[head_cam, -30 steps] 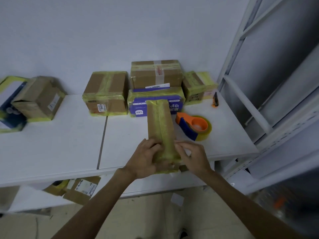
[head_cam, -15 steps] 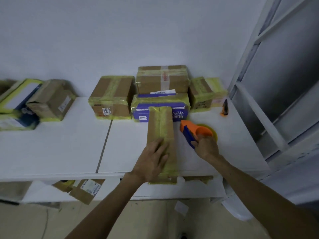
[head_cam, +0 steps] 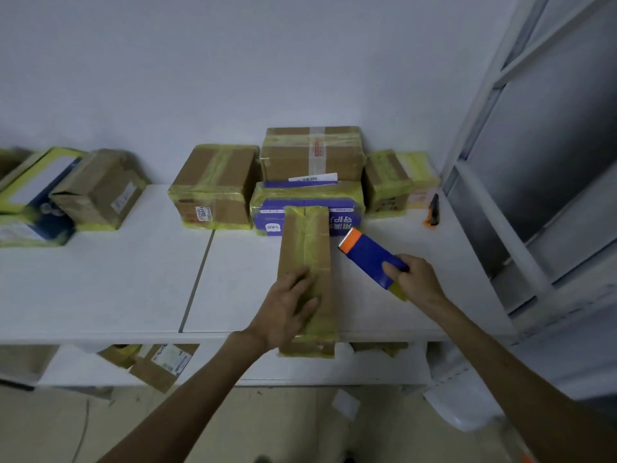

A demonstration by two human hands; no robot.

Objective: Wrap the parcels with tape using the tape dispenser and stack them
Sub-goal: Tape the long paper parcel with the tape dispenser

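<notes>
While taped parcels (head_cam: 310, 155) are lining the wall (head_cam: 233, 61) at the back of the white table (head_cam: 100, 279), the left hand (head_cam: 287, 309) is pressing the long parcel (head_cam: 305, 242) at the near edge, fingers loosely spread; the right hand (head_cam: 417, 279), fingers curled, is gripping the tape dispenser (head_cam: 370, 255) just beside it.

a white table (head_cam: 100, 279) with a seam down its top stands against a plain pale wall (head_cam: 233, 61). a grey metal rack (head_cam: 500, 78) rises at right, above a beige floor (head_cam: 283, 426) in dim light.
</notes>
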